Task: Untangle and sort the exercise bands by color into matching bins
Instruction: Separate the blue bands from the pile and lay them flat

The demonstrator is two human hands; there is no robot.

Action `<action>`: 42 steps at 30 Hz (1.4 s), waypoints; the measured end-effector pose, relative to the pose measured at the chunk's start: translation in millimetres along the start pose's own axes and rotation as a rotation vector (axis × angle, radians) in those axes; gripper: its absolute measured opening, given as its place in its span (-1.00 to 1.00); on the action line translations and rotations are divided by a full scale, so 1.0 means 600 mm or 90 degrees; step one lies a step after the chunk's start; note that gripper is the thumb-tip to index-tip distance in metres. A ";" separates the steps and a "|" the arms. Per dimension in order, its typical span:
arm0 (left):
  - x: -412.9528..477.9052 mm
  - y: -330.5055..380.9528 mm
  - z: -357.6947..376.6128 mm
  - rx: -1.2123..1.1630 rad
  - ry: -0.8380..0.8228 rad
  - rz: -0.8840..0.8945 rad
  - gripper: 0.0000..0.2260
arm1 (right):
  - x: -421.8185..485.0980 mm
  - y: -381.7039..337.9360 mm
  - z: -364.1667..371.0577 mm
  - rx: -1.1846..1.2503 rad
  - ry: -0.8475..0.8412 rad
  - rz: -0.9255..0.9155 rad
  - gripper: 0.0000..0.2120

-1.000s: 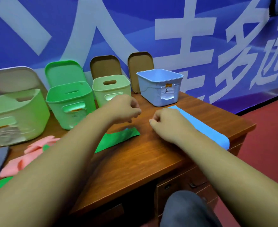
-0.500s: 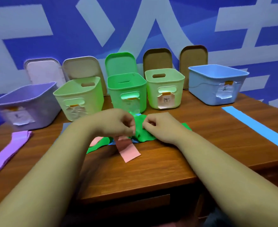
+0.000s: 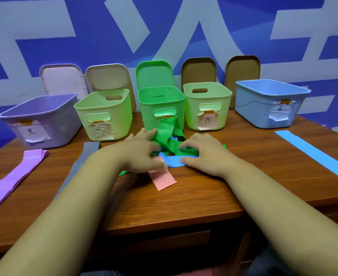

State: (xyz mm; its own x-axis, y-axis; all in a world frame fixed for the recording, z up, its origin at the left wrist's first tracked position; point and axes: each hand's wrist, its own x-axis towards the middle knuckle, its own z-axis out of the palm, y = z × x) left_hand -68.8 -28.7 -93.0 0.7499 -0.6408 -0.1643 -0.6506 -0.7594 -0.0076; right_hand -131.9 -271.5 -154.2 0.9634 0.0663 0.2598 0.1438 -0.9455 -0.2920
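The tangled bands [image 3: 170,144], green, blue and pink, lie mid-tabletop [image 3: 184,200], just before the green bin [image 3: 162,104]. The left grip [image 3: 142,156] and right grip [image 3: 204,154] each pinch them from either side with curled fingers.

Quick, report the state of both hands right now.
Left hand: on the green band, fingers blurred; grip cannot be told.
Right hand: closed, pinching the green band, thumb on the blue band.
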 end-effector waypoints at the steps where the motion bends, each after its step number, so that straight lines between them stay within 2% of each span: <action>1: 0.001 -0.001 0.003 -0.025 0.004 -0.027 -0.23 | 0.001 0.000 0.000 -0.029 -0.009 0.024 -0.50; 5: 0.013 0.019 0.022 -0.057 0.066 -0.150 -0.15 | 0.001 -0.002 -0.006 -0.028 -0.027 0.069 -0.48; 7: 0.016 0.036 0.028 -0.009 0.098 -0.149 -0.20 | -0.001 0.001 -0.007 -0.006 -0.025 0.072 -0.52; 10: 0.016 0.047 0.032 -0.001 0.133 -0.068 -0.46 | -0.002 0.004 -0.008 0.009 -0.020 0.092 -0.54; 12: 0.015 0.045 0.026 -0.033 0.169 -0.055 -0.67 | -0.003 0.003 -0.010 0.015 0.004 0.098 -0.56; 15: 0.016 0.038 0.014 -0.055 0.237 -0.086 -0.89 | -0.004 0.001 -0.012 0.052 0.062 0.071 -0.78; 17: 0.017 0.030 0.005 -0.090 0.281 -0.116 -0.81 | -0.002 0.003 -0.010 0.081 0.091 0.067 -0.93; 22: 0.000 0.009 -0.043 -0.183 0.406 -0.187 -0.79 | 0.003 0.017 -0.008 0.156 0.118 0.088 -0.67; 25: -0.011 0.001 -0.071 -0.220 0.471 -0.198 -0.77 | 0.001 0.018 -0.011 0.189 0.114 0.084 -0.65; 31: -0.004 -0.014 -0.108 -0.218 0.471 -0.216 -0.79 | -0.003 0.010 -0.014 0.234 0.082 0.100 -0.72; 36: -0.006 -0.009 -0.126 -0.269 0.552 -0.228 -0.80 | -0.004 0.007 -0.017 0.234 0.115 0.109 -0.71; 40: -0.008 0.013 -0.140 -0.401 0.606 -0.206 -0.86 | -0.018 -0.011 -0.036 0.297 0.193 0.072 -0.60; 42: 0.002 0.034 -0.141 -0.435 0.599 -0.169 -0.82 | -0.026 -0.019 -0.043 0.394 0.176 0.076 -0.51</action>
State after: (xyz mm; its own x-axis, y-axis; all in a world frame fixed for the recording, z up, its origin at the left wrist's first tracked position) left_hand -71.1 -54.8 -10.1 0.8300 -0.0690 0.5535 -0.4777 -0.6004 0.6414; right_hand -154.4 -270.1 -131.3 0.8995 -0.1887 0.3941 0.2216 -0.5803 -0.7837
